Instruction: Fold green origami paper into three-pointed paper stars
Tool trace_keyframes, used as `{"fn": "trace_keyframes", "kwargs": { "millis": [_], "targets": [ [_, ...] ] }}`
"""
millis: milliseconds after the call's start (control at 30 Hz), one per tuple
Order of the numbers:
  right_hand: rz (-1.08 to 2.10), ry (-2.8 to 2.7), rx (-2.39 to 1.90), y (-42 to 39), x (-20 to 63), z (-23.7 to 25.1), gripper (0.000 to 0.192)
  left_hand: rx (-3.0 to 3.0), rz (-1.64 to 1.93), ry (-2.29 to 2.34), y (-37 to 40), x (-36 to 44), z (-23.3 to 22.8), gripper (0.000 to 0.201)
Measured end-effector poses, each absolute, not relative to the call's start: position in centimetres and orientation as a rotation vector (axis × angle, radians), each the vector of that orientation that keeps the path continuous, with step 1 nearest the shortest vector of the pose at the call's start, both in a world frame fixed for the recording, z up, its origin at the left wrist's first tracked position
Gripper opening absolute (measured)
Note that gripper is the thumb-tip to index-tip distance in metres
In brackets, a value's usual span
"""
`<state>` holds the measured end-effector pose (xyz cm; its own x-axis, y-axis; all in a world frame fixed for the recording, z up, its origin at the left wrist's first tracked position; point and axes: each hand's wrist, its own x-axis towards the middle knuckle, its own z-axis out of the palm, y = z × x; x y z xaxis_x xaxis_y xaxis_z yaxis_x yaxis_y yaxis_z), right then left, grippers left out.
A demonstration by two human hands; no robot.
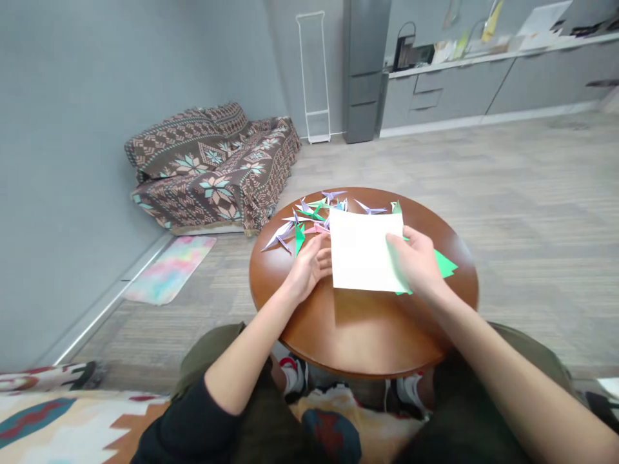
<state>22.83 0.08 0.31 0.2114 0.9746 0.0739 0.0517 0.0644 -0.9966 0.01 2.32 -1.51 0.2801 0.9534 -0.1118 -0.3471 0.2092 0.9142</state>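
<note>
A square white sheet of paper (365, 251) is held above the round table, its right edge pinched in my right hand (416, 258) with the thumb on top. My left hand (312, 264) is at the sheet's left edge, fingers apart and slightly curved; whether the fingertips touch the paper I cannot tell. Beyond the sheet lie several folded paper cranes, among them a lilac crane (279, 238), a green crane (312, 211) and a pink crane (316, 228). Green paper (443, 264) shows on the table to the right, partly hidden by my right hand.
The brown round table (367, 341) stands between my knees. A sofa (213, 171) under a patterned cover is at the far left, with a pastel mat (169, 269) before it. Against the back wall are a white rack (316, 113), a grey fridge (363, 71) and kitchen cabinets (459, 90).
</note>
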Motion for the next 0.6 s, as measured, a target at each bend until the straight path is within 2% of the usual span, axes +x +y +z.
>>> {"fn": "trace_keyframes", "kwargs": {
  "millis": [100, 433, 500, 600],
  "targets": [
    [1.011, -1.218, -1.317, 0.5, 21.7, -2.2, 0.030, 1.015, 1.030, 1.033, 2.1, -1.9, -1.3, 0.061],
    [0.840, -1.339, -1.453, 0.7, 21.2, -5.5, 0.027, 1.688, 1.062, 1.342, -0.9, -1.8, -3.5, 0.013],
    [0.835, -1.398, -1.453, 0.2, 20.9, -5.1, 0.024, 1.813, 1.004, 1.369, -1.3, -1.3, -3.7, 0.019],
    [0.777, -1.525, -1.425, -0.7, 20.9, -4.2, 0.027, 2.253, 0.692, 1.453, -0.9, -1.4, -3.7, 0.035]
  ]
}}
